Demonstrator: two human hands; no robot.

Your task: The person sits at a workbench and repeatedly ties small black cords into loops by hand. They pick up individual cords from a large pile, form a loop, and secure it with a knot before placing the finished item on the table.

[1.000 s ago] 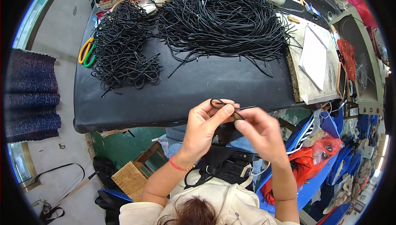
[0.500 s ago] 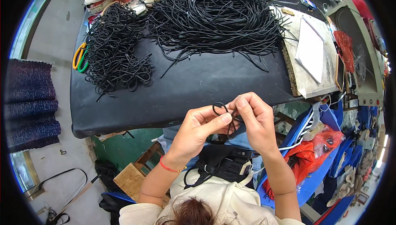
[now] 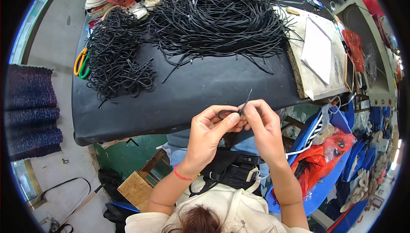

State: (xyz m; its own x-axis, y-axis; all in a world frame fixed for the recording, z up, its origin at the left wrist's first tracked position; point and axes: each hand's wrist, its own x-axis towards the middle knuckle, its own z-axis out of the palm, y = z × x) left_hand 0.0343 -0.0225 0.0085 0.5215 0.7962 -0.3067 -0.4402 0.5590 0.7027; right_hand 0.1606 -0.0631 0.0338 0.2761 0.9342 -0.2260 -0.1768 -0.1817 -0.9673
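Just off the table's front edge, my two hands meet over a single black cord (image 3: 223,113). My left hand (image 3: 209,128) pinches it between thumb and fingers, with a small loop showing above the thumb. Touching the same cord, my right hand (image 3: 265,124) has its thumb and fingers closed close to the crossing. One thin end sticks up between the hands. The fingertips partly hide how the cord is crossed. Farther back on the table lie a large bundle of straight black cords (image 3: 222,23) and, to its left, a pile of looped black cords (image 3: 117,58).
The black-covered table (image 3: 192,92) spans the front. Scissors with yellow and green handles (image 3: 81,63) lie at its left edge. A pale board (image 3: 337,73) with white paper (image 3: 317,50) is at right. Beside me stands a blue bin (image 3: 326,181) with red plastic bags (image 3: 318,160).
The open loop between my hands has become smaller and flatter. A cord end now points upward, and my right fingers have come down closer to the left thumb.
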